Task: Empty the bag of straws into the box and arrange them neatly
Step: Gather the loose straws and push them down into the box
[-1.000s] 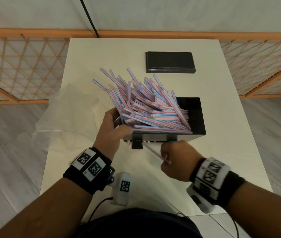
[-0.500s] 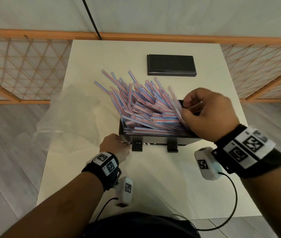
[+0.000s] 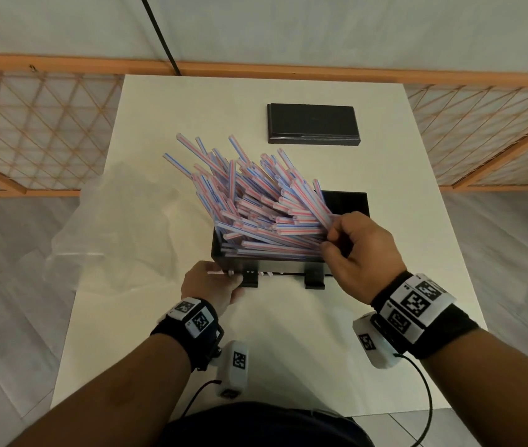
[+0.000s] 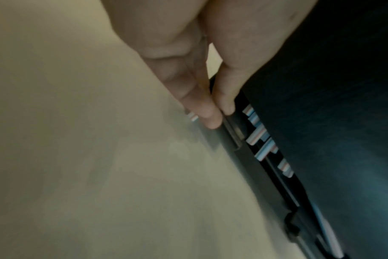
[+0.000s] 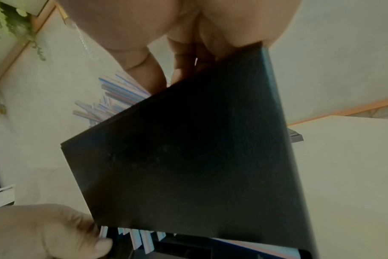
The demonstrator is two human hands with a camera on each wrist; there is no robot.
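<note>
Striped red, white and blue straws (image 3: 256,208) lie heaped in a black box (image 3: 353,201) mid-table, fanning up and out to the far left. My right hand (image 3: 337,240) curls round the right-hand ends of the top straws; from the right wrist its fingers (image 5: 153,77) dip behind the box's front wall (image 5: 188,157). My left hand (image 3: 224,279) is low at the box's front left corner. There its thumb and fingers (image 4: 208,113) pinch a straw end at the bottom slot, where more straw ends (image 4: 259,138) poke out.
The empty clear plastic bag (image 3: 111,227) lies crumpled left of the box, over the table's left edge. A flat black lid (image 3: 312,124) rests at the far side of the white table (image 3: 417,253). Orange lattice fencing flanks the table.
My right hand left the box's front, rose over the pile and now grips the straw ends on the right. My left hand dropped from the box's left rim to the front slot.
</note>
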